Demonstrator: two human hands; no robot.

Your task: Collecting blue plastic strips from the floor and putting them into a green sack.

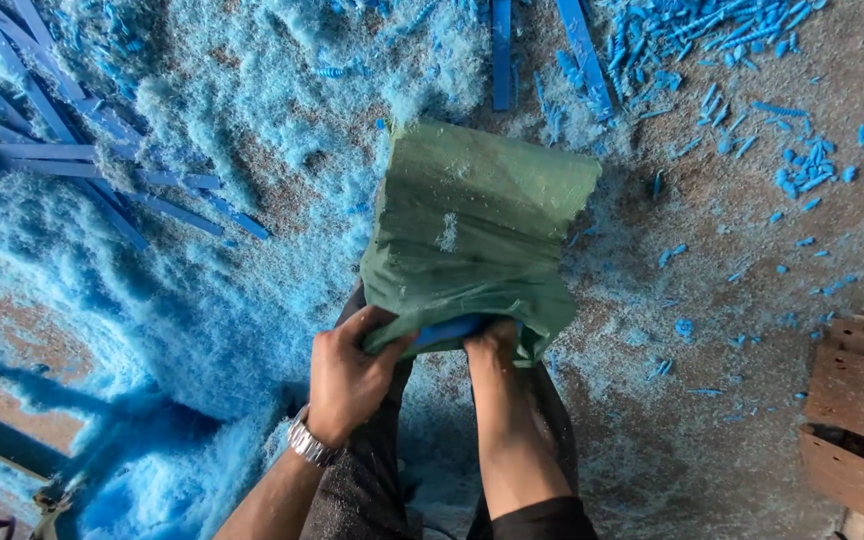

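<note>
Sack [472,225] of green woven cloth, flat on the floor [712,440] ahead of the knees, mouth toward the body, something blue showing in the opening [447,330]. Heaped to the left: pale blue shavings [152,330] and loose blue strips [102,190]. Left hand [347,380], watch [309,443] at the wrist, grip clenched on the left edge of the mouth, thumb over the cloth. Right hand [492,350] pushed into the opening beside it, fingers hidden inside; cannot tell whether grip closed or slack. Judged best: hold the left edge high and taut, keep the mouth wide, feed straight along the cloth rather than at an angle, avoid snagging the weave. Further right, scattered blue screw-like pieces [802,170] and a wooden crate [862,420] at the frame edge, well apart from the sack.
</note>
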